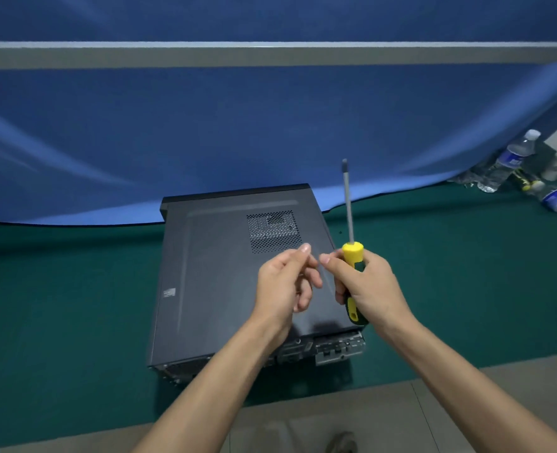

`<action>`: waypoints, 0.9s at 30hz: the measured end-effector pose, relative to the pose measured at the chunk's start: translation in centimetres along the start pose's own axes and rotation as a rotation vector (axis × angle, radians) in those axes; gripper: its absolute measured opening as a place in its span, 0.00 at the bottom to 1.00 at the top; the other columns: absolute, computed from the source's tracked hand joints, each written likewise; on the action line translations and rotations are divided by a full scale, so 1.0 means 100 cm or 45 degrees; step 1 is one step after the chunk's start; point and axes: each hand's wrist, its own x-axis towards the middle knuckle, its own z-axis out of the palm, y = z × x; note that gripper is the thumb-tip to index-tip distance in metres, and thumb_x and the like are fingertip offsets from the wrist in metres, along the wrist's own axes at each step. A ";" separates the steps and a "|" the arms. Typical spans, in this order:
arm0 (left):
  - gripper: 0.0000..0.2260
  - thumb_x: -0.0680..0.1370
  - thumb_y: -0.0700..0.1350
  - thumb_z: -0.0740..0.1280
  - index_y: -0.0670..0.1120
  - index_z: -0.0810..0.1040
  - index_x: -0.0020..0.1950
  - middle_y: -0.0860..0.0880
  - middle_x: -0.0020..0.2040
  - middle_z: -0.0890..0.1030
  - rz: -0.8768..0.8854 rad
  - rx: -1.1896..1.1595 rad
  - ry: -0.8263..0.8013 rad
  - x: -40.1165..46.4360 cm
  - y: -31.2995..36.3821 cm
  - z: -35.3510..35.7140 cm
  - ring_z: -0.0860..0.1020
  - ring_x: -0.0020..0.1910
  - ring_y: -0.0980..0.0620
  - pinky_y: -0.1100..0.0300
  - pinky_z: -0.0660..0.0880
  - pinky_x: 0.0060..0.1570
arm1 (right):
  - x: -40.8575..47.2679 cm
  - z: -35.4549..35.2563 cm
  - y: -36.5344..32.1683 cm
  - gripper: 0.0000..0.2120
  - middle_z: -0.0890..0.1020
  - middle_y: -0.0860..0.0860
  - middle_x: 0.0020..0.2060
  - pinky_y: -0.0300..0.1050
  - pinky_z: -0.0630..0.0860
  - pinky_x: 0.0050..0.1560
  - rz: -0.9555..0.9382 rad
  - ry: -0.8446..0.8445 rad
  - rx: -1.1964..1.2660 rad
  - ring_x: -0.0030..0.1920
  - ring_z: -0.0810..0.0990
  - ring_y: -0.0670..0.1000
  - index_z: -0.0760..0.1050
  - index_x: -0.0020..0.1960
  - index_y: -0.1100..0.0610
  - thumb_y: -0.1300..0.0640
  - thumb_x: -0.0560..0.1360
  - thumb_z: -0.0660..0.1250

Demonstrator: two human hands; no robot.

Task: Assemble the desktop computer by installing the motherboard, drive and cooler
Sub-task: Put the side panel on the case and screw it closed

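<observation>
Head view: my right hand grasps the screwdriver at frame centre, left hand loosely curled and holding nothing, so its upright tip could scratch the closed computer case if I slip.

We note a single head-worn wide-angle view, facing forward and down, close above the green desk, toward the blue backdrop; edges bow.
</observation>
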 end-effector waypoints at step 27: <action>0.09 0.81 0.40 0.58 0.37 0.75 0.48 0.40 0.45 0.84 -0.189 -0.873 0.421 -0.099 -0.062 0.051 0.83 0.46 0.45 0.55 0.80 0.42 | -0.102 -0.130 0.070 0.19 0.75 0.46 0.37 0.42 0.65 0.37 -0.359 -0.316 -1.167 0.42 0.72 0.45 0.74 0.59 0.37 0.33 0.74 0.55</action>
